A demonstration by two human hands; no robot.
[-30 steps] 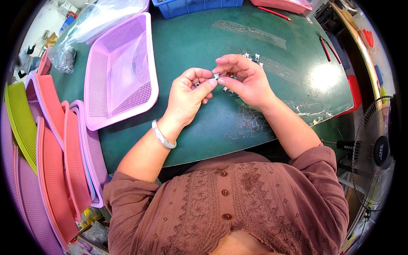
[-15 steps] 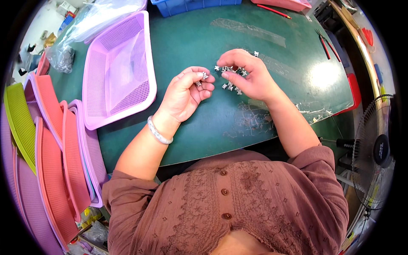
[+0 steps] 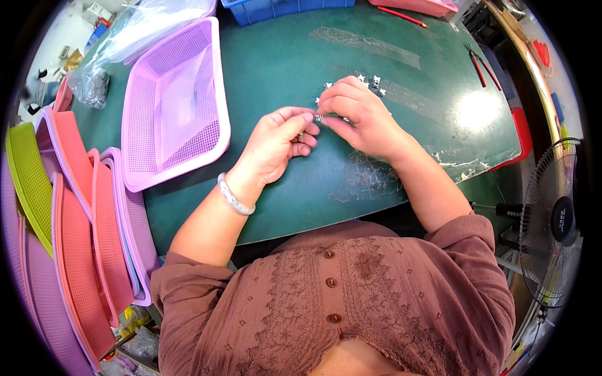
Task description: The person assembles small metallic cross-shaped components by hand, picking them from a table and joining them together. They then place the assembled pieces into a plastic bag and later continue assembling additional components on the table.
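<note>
My left hand (image 3: 279,138), with a pale bangle (image 3: 234,195) round its wrist, is closed with its palm turned up. Between its curled fingers a small silvery metal part (image 3: 301,135) shows. My right hand (image 3: 370,122) meets it from the other side, thumb and fingers pinched. Where the fingertips of both hands come together, another small silvery part (image 3: 319,118) is gripped. Several loose metal parts (image 3: 376,81) of the same look lie on the green table beyond my right hand, which hides some of them.
A purple mesh basket (image 3: 221,135) with a clear plastic bag (image 3: 182,106) inside stands left of my hands. Stacked baskets (image 3: 78,263) rise at the far left. A blue crate (image 3: 288,7) is at the back; red-handled pliers (image 3: 480,69) and a fan (image 3: 552,219) are on the right.
My right hand has moved left from over the loose parts to my left hand, and its fingers have closed on a part there. The loose parts' visible layout has shifted.
</note>
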